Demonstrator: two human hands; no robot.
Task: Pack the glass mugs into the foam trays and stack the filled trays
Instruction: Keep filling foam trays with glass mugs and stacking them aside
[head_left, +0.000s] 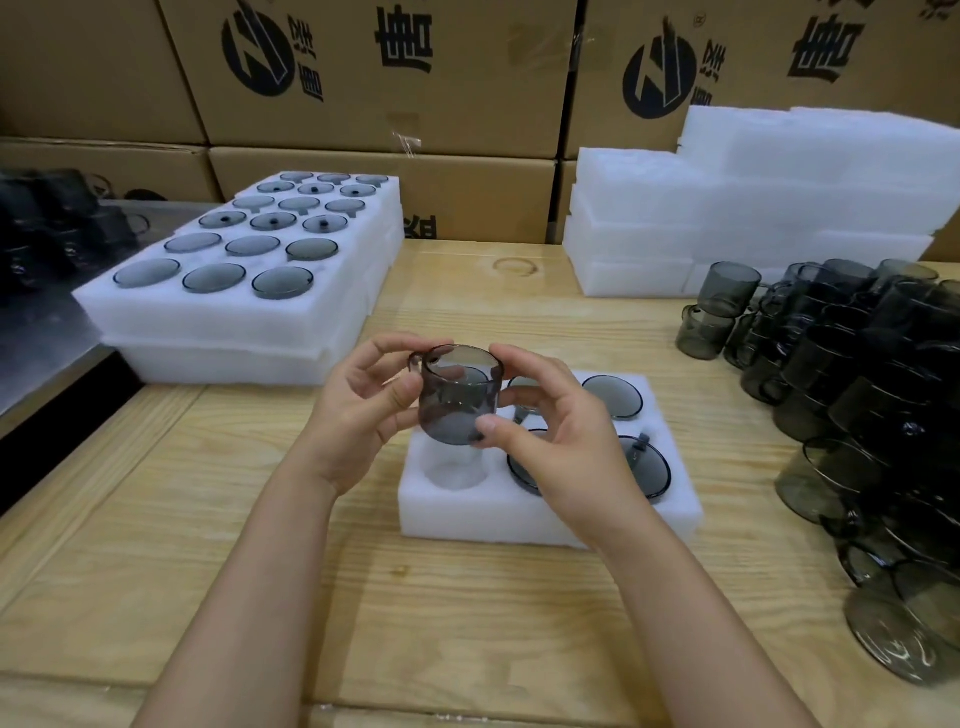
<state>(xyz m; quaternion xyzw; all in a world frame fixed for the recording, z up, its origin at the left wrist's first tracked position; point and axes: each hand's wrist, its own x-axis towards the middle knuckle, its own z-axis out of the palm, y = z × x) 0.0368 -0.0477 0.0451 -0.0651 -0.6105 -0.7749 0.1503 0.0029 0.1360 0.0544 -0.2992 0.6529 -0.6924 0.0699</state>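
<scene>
A smoky grey glass mug (457, 400) hangs upright above a white foam tray (550, 519) lying in the middle of the wooden table. My left hand (363, 410) holds the mug on its handle side, fingers curled round it. My right hand (561, 441) grips the opposite side, thumb low on the wall. The front left pocket (454, 470) of the tray, right under the mug, is empty. Mugs fill the other visible pockets, partly hidden by my right hand.
Filled foam trays (244, 312) are stacked at the back left. Empty foam trays (727, 218) are piled at the back right. A heap of loose grey mugs (857, 374) covers the right side. Cardboard boxes (389, 73) wall the back.
</scene>
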